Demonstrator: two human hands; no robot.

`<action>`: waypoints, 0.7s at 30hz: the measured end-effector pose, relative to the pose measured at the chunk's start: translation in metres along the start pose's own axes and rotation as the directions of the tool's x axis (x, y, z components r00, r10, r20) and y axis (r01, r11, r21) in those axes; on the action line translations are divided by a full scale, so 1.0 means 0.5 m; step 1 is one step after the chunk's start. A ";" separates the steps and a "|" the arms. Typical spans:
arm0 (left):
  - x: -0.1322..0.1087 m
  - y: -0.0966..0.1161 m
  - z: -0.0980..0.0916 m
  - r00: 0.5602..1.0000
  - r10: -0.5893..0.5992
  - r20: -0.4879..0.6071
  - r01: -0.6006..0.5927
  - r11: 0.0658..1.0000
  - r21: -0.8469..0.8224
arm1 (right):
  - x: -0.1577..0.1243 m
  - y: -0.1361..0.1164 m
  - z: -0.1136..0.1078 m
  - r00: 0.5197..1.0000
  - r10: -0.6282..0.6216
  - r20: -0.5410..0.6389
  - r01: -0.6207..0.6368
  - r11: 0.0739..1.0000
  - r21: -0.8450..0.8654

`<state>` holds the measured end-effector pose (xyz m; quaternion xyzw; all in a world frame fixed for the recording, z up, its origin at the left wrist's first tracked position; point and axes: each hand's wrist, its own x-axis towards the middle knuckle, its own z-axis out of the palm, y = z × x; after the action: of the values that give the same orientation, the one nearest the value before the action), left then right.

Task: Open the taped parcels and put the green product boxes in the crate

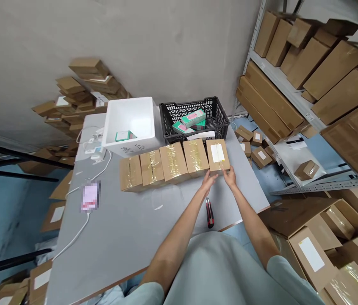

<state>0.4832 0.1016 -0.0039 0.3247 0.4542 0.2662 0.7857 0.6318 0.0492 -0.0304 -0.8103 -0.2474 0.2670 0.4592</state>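
At the right end of a row of taped cardboard boxes (pixel 174 163) is a cardboard box (pixel 226 156) with a white label on its top. My left hand (pixel 209 181) grips the near left corner of this labelled box. At its near right corner, my right hand (pixel 230 177) has its fingers against the cardboard. Some fingertips are hidden by the box. A red and black utility knife (pixel 209 214) lies on the grey table (pixel 128 237), just below my left hand and apart from it.
Behind the row stand a white foam box (pixel 129 110) and a black plastic crate (pixel 220 116) with several green and pink cartons (pixel 194 118). A phone-like blurred object (pixel 90 197) and white cables lie at left. Shelves (pixel 287 87) and a large open carton (pixel 293 212) flank the right side.
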 end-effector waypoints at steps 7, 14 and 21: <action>-0.098 -0.092 -0.041 0.999 0.038 -0.016 -0.035 0.985 0.166 | -0.153 0.084 -0.039 0.999 0.012 -0.040 -0.010 0.998 0.070; -0.190 -0.054 -0.088 0.939 0.333 0.085 -0.339 0.852 0.399 | -0.359 0.075 -0.051 1.000 -0.015 0.003 0.014 0.986 0.164; -0.264 0.062 -0.218 0.918 0.383 0.107 -0.387 0.800 0.459 | -0.577 0.000 0.051 0.965 -0.024 0.262 -0.047 0.964 0.260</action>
<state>0.3240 0.0567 0.0500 0.5921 0.4261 0.3002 0.6146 0.4029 -0.1214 0.0176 -0.7007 -0.2635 0.4056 0.5245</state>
